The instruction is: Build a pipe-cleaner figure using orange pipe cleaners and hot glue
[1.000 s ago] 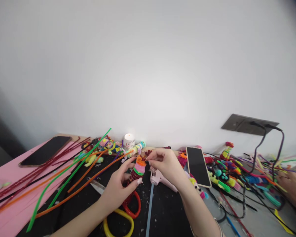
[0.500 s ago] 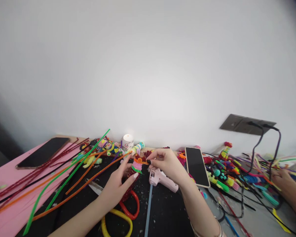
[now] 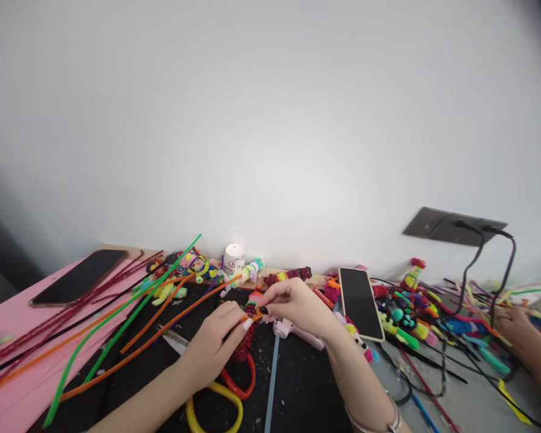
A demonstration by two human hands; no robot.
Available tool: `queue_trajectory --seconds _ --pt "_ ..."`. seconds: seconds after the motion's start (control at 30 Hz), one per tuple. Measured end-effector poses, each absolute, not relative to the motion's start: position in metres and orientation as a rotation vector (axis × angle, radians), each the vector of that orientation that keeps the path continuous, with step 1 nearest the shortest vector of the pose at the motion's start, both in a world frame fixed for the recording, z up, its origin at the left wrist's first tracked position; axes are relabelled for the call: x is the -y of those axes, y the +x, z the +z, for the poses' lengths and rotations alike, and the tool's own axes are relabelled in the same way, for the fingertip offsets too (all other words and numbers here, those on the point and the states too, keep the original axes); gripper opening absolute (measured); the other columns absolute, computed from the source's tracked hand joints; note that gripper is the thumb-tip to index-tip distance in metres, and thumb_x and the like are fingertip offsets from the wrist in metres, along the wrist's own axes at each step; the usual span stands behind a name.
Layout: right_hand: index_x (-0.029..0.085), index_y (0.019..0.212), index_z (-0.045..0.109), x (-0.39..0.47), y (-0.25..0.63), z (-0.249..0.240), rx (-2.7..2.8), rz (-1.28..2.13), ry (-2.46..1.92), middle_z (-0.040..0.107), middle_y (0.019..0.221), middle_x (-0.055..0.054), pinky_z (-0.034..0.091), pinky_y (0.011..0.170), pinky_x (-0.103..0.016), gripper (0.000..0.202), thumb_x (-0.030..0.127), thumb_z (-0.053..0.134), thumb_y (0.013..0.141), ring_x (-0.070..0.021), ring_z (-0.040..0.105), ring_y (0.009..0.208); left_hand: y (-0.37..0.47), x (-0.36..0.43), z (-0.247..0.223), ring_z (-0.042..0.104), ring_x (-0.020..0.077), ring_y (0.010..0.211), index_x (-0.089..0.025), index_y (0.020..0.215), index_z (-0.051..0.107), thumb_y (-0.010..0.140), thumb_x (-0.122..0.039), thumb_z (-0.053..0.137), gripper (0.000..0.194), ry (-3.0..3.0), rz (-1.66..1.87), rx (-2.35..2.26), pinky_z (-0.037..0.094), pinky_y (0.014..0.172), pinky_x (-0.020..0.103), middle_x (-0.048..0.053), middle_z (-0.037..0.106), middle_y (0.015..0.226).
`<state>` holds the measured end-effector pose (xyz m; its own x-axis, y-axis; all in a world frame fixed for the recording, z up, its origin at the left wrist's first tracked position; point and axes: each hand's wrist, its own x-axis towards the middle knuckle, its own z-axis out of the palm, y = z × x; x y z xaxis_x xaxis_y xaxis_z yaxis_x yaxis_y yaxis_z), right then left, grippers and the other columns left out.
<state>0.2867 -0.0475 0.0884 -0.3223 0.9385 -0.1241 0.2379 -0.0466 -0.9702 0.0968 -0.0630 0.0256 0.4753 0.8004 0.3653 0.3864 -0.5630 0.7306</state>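
Note:
My left hand [image 3: 220, 337] is closed, thumb and fingers pinched on an orange pipe-cleaner piece [image 3: 255, 315]. Against it, my right hand [image 3: 288, 307] pinches the same piece from the other side, its dark-nailed fingers nearly touching my left thumb. A dark red fuzzy figure [image 3: 243, 341] with a striped colourful top hangs below and behind my fingertips, partly hidden. Just under my right hand lies a pale pink glue gun [image 3: 300, 332] with a bluish strip running down from it. Scissors with red and yellow handles [image 3: 238, 394] lie beneath my left hand.
Long green, orange and dark red pipe cleaners [image 3: 112, 325] spread at left near a phone [image 3: 79, 278]. Another phone [image 3: 361, 304] is at right, beside piled craft pieces [image 3: 410, 322]. A white cup [image 3: 234, 257] stands by the wall. Another person's hand [image 3: 523, 337] is far right.
My right hand has moved left and down, and my fingertips have come together on the orange piece. A dark red and yellow craft piece behind my right hand now shows.

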Motion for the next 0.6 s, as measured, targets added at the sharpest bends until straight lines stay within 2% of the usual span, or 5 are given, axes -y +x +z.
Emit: queue_trajectory --seconds 0.13,0.23,0.33,0.6 --pt "0.014 0.079 0.071 0.046 0.284 0.084 1.547 1.47 -1.237 0.068 0.064 0.0 0.053 0.063 -0.024 0.012 0.014 0.064 0.07 -0.014 0.068 0.063 0.098 0.062 0.025 0.048 0.0165 0.069 -0.021 0.071 0.047 0.096 -0.029 0.032 0.03 2.104 0.961 -0.955 0.039 0.067 0.027 0.0 0.047 0.071" --pt "0.014 0.083 0.067 0.045 0.283 0.08 1.505 1.571 -1.216 0.066 0.059 0.002 0.052 0.057 -0.022 0.014 0.024 0.066 0.073 -0.012 0.066 0.056 0.099 0.061 0.023 0.046 0.0156 0.067 -0.021 0.07 0.045 0.096 -0.03 0.032 0.031 2.029 0.98 -0.934 0.038 0.066 0.026 -0.001 0.045 0.07" --pt "0.015 0.081 0.064 0.046 0.283 0.077 1.5 1.646 -1.164 0.065 0.063 0.002 0.05 0.052 -0.021 0.019 0.033 0.067 0.074 -0.0095 0.062 0.051 0.1 0.061 0.021 0.046 0.015 0.067 -0.02 0.07 0.046 0.096 -0.031 0.034 0.031 1.951 1.002 -0.918 0.038 0.065 0.025 -0.001 0.046 0.07" --pt "0.015 0.073 0.06 0.045 0.279 0.077 1.544 1.582 -1.154 0.063 0.062 0.002 0.042 0.045 -0.017 0.022 0.036 0.064 0.077 -0.0063 0.054 0.045 0.1 0.062 0.025 0.049 0.0156 0.067 -0.02 0.078 0.055 0.094 -0.033 0.038 0.027 1.822 0.974 -0.923 0.04 0.063 0.024 -0.001 0.052 0.071"
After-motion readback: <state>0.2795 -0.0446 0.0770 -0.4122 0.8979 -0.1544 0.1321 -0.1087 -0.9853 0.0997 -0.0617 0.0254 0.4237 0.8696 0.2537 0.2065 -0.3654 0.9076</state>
